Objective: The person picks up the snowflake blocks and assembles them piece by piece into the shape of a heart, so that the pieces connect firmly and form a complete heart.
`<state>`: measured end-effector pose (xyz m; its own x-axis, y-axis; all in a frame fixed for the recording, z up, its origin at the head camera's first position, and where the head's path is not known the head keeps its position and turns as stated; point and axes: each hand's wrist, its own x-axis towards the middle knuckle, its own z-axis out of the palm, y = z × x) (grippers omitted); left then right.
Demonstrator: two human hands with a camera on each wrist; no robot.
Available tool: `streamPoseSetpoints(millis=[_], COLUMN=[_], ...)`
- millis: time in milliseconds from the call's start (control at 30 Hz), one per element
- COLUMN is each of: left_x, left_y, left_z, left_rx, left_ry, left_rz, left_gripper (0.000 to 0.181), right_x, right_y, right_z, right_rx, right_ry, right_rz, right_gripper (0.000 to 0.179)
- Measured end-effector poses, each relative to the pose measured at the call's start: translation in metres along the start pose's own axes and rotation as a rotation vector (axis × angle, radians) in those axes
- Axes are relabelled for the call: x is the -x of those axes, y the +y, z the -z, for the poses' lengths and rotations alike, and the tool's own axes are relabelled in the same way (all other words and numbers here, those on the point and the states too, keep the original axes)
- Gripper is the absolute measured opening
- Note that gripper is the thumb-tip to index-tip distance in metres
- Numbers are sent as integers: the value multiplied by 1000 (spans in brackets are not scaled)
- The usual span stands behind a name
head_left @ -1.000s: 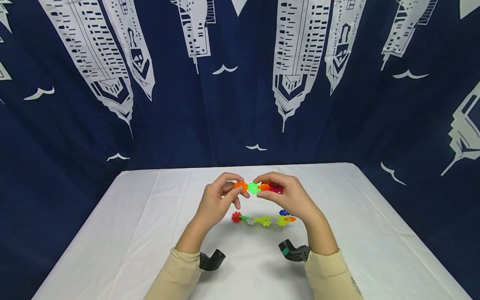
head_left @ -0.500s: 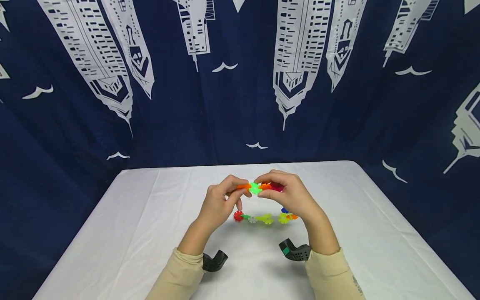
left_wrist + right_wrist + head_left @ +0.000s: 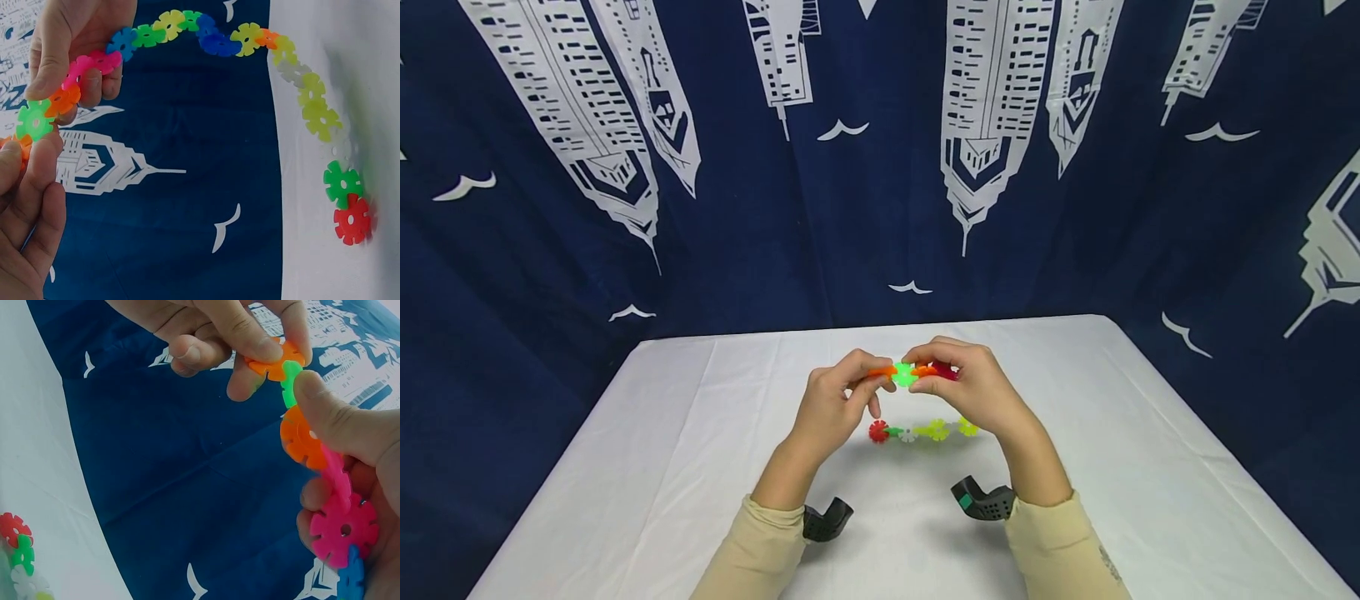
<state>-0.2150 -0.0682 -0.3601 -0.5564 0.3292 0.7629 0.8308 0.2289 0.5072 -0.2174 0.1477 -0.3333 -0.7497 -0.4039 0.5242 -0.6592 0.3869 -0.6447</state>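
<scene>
My left hand (image 3: 831,408) pinches an orange notched flower disc (image 3: 275,361) between thumb and fingers. That disc meets the edge of a bright green disc (image 3: 35,120), the two set crosswise. My right hand (image 3: 973,385) pinches the chain of linked discs near this green one, with a second orange disc (image 3: 303,437) and a pink disc (image 3: 345,530) running through its palm. Beyond the hand the chain hangs in a curve through a blue disc (image 3: 121,44) and several others. Its far end, a red disc (image 3: 878,431), lies on the white cloth.
A white cloth covers the table (image 3: 700,467). Behind it hangs a dark blue curtain (image 3: 820,233) printed with white buildings and birds. Each wrist wears a black camera mount, the left one (image 3: 827,521) and the right one (image 3: 983,500), both above the table.
The orange disc in my left hand has turned from face-on to edge-on and come up against the green disc. The chain's blue and orange discs by the right wrist have gone out of the head view.
</scene>
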Motion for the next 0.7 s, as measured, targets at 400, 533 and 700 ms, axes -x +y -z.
streamPoseSetpoints(millis=[400, 533, 700], left_x=[0, 1, 2], left_y=[-2, -4, -9], left_z=[-3, 0, 8], left_rx=[-17, -20, 17], left_ry=[-33, -38, 5], left_rz=[26, 84, 201], left_gripper=[19, 19, 18], right_x=[-1, -1, 1], right_y=[1, 3, 18], right_z=[2, 3, 10], right_rx=[72, 105, 165], right_ry=[-22, -51, -79], right_rz=[-10, -56, -142], right_gripper=[27, 27, 41])
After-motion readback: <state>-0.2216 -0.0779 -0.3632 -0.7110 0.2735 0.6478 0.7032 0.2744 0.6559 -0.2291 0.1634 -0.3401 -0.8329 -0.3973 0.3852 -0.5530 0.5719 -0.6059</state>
